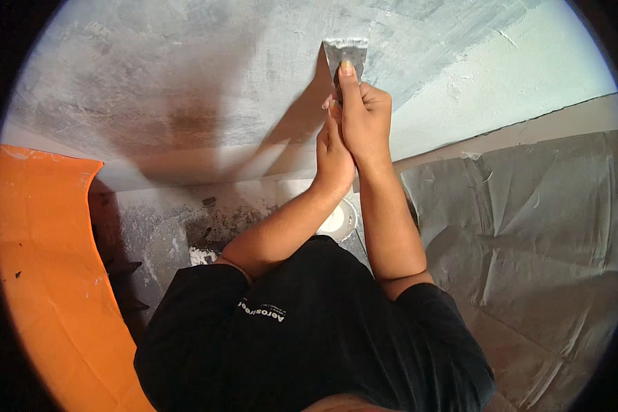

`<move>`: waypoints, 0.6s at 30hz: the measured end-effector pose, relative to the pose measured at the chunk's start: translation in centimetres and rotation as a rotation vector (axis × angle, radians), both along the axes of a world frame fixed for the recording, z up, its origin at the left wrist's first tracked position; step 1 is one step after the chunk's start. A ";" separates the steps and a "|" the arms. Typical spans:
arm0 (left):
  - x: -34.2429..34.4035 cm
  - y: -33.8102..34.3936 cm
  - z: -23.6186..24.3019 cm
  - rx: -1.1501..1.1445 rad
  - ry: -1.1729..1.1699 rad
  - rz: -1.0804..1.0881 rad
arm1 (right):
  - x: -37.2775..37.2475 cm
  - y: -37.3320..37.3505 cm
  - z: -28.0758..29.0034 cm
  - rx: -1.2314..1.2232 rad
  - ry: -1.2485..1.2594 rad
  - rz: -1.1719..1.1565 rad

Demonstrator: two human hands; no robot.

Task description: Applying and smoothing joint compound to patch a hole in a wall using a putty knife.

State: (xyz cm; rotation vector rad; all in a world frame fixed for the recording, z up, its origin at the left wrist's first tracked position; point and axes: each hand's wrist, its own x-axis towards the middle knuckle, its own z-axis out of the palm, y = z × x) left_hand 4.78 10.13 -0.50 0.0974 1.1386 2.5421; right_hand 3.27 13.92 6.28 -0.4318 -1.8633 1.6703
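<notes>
My right hand [366, 123] is closed on a putty knife [348, 49], its thumb stretched along the metal blade. White paste lines the blade's front edge, which lies against the grey-white plastered surface [178, 75]. The knife's handle is hidden beneath my hands. Pressed against the right hand's left side, my left hand [334, 158] is closed with its thumb pointing up. Most of its fingers are hidden, and what they grip does not show.
An orange sheet [41, 254] stands at the left. To the right spreads a creased grey-brown sheet [529, 247]. Below my forearms are a stained floor [158, 230] and a round pale container [334, 221], partly covered by my body. Shadows of my arms fall across the plastered surface.
</notes>
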 end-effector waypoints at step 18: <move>0.2 -1.5 3.7 -0.021 -0.057 -0.149 | -0.1 0.5 1.2 -0.050 0.017 0.045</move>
